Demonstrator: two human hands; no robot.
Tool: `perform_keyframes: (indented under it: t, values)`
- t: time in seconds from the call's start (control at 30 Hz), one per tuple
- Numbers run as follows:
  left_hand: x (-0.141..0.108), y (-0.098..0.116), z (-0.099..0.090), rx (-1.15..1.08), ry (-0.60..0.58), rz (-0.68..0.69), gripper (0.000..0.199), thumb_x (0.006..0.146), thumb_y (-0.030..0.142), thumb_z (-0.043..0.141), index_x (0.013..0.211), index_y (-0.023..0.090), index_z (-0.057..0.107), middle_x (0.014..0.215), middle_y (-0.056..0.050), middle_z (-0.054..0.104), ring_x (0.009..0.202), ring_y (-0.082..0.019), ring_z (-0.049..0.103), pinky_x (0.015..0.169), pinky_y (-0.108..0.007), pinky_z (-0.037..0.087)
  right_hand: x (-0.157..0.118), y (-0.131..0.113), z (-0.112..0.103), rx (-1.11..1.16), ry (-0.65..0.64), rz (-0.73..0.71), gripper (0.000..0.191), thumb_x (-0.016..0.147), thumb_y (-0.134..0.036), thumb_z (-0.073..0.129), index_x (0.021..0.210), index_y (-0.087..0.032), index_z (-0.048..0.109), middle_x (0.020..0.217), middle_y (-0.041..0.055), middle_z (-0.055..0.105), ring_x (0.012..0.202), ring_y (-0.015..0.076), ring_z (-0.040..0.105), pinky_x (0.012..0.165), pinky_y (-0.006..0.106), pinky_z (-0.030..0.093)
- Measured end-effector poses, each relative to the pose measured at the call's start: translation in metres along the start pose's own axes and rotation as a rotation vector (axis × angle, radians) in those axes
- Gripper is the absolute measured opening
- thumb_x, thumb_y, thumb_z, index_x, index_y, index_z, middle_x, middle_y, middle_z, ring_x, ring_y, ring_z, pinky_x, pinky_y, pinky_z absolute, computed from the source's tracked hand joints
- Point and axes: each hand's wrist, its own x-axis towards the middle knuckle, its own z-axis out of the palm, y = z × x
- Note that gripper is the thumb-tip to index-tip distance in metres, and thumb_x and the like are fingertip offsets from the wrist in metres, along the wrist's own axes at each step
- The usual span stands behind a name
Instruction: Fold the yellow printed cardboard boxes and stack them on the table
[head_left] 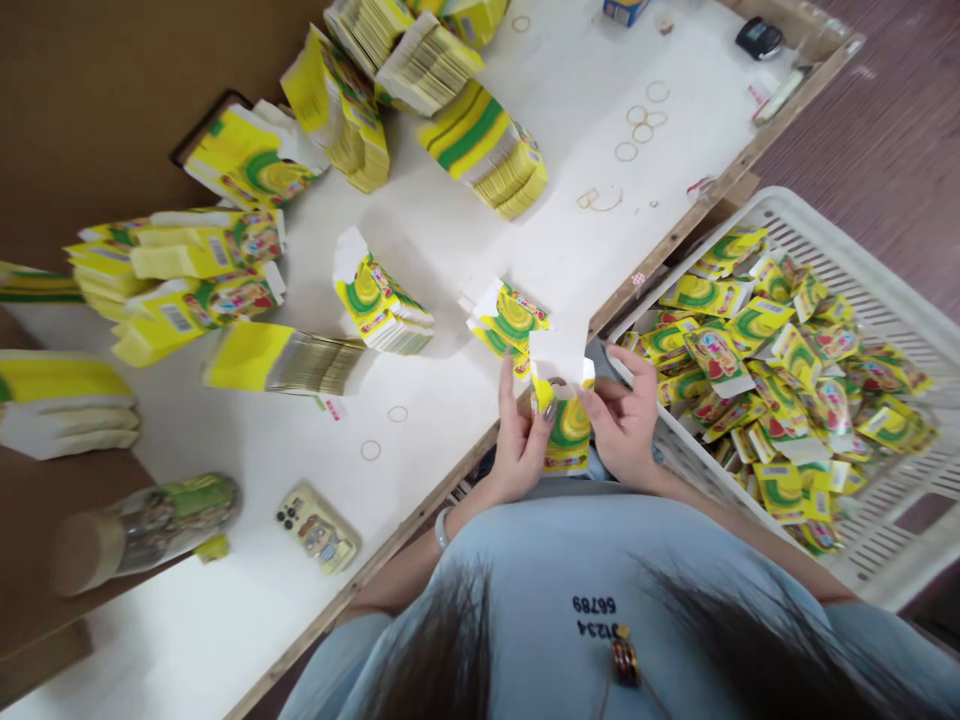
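Note:
A small yellow and green carton (568, 432) with a raised white flap is held upright between my two hands, close to my body at the table's edge. My left hand (521, 440) grips its left side, thumb near the top opening and index finger stretched up. My right hand (624, 415) pinches the carton's right edge near the top. Just beyond them, a few flat cartons (510, 318) lie on the table edge by my left fingertips. A short stack of flat cartons (381, 298) stands farther left.
Several bundles of flat cartons (487, 150) cover the table's far and left parts. Rubber bands (643, 132) lie scattered. A phone (319, 528) and a jar (161, 525) are at the left. A white plastic basket (896, 270) full of cartons stands at the right.

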Motion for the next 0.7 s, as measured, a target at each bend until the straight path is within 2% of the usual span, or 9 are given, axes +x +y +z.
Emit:
perform_keyframes:
  t: [0.1,0.17,0.23,0.33,0.4,0.47,0.53,0.6,0.7]
  values:
    - [-0.009,-0.002,-0.009,-0.011,-0.057,0.049,0.068,0.102,0.054,0.059,0.16,0.033,0.029,0.117,-0.008,0.074,0.096,-0.022,0.074,0.085,-0.037,0.06,-0.005,0.002,-0.013,-0.081,-0.104,-0.088,0.033,0.095,-0.05,0.072,0.118,-0.027,0.069,0.097,0.0055,0.076,0.078,0.019,0.073,0.072,0.033,0.062]
    - [-0.014,-0.002,-0.017,-0.024,-0.148,-0.008,0.056,0.104,0.051,0.058,0.151,0.029,0.038,0.103,-0.005,0.073,0.077,-0.017,0.07,0.071,-0.03,0.057,-0.006,0.001,-0.022,-0.101,-0.245,-0.067,0.026,0.098,-0.049,0.068,0.108,-0.025,0.074,0.094,0.0048,0.078,0.077,0.0183,0.073,0.07,0.031,0.061]
    - [-0.016,-0.001,-0.022,-0.024,-0.211,-0.038,0.041,0.104,0.049,0.059,0.136,0.025,0.05,0.095,-0.003,0.071,0.072,-0.014,0.065,0.066,-0.026,0.053,-0.006,-0.001,-0.027,-0.1,-0.354,-0.035,0.027,0.102,-0.045,0.061,0.097,-0.023,0.075,0.082,0.0021,0.076,0.068,0.0155,0.069,0.062,0.027,0.058]
    - [-0.013,0.001,-0.025,0.054,-0.182,0.064,0.028,0.105,0.046,0.057,0.12,0.023,0.059,0.105,-0.005,0.071,0.087,-0.015,0.068,0.079,-0.027,0.055,-0.005,-0.001,-0.03,-0.144,-0.293,-0.124,0.022,0.103,-0.039,0.061,0.094,-0.023,0.074,0.084,0.0028,0.075,0.069,0.0155,0.071,0.063,0.027,0.059]
    - [-0.011,0.003,-0.025,0.114,-0.127,0.119,0.034,0.107,0.046,0.052,0.135,0.027,0.056,0.113,-0.006,0.073,0.094,-0.017,0.07,0.087,-0.031,0.057,-0.002,0.001,-0.033,-0.217,-0.234,-0.254,0.016,0.102,-0.034,0.064,0.11,-0.025,0.074,0.098,0.0066,0.079,0.082,0.0191,0.077,0.074,0.032,0.064]
    - [-0.008,0.007,-0.026,0.179,-0.112,0.126,0.046,0.108,0.05,0.047,0.149,0.029,0.051,0.116,-0.007,0.076,0.1,-0.02,0.073,0.093,-0.035,0.059,0.001,0.004,-0.04,-0.281,-0.322,-0.391,0.025,0.101,-0.031,0.065,0.124,-0.027,0.072,0.111,0.0092,0.081,0.096,0.0221,0.079,0.085,0.036,0.066]
    - [-0.007,0.013,-0.029,0.245,-0.156,0.104,0.053,0.108,0.056,0.041,0.147,0.025,0.059,0.119,-0.011,0.078,0.107,-0.024,0.075,0.097,-0.039,0.06,0.005,0.004,-0.047,-0.275,-0.497,-0.477,0.03,0.099,-0.038,0.068,0.128,-0.028,0.072,0.12,0.0102,0.08,0.108,0.0245,0.078,0.093,0.038,0.065]
    - [-0.005,0.018,-0.031,0.296,-0.186,0.079,0.054,0.108,0.057,0.042,0.138,0.022,0.069,0.124,-0.013,0.078,0.111,-0.026,0.075,0.098,-0.039,0.061,0.008,0.001,-0.052,-0.215,-0.616,-0.414,0.039,0.094,-0.048,0.074,0.128,-0.027,0.072,0.128,0.0119,0.077,0.115,0.0269,0.077,0.097,0.04,0.065]
    - [-0.004,0.022,-0.033,0.341,-0.144,0.019,0.047,0.106,0.05,0.052,0.137,0.021,0.071,0.126,-0.011,0.079,0.101,-0.022,0.078,0.09,-0.033,0.064,0.006,-0.01,-0.046,-0.097,-0.696,0.012,0.049,0.092,-0.046,0.076,0.136,-0.027,0.063,0.125,0.011,0.076,0.103,0.0238,0.079,0.086,0.037,0.067]
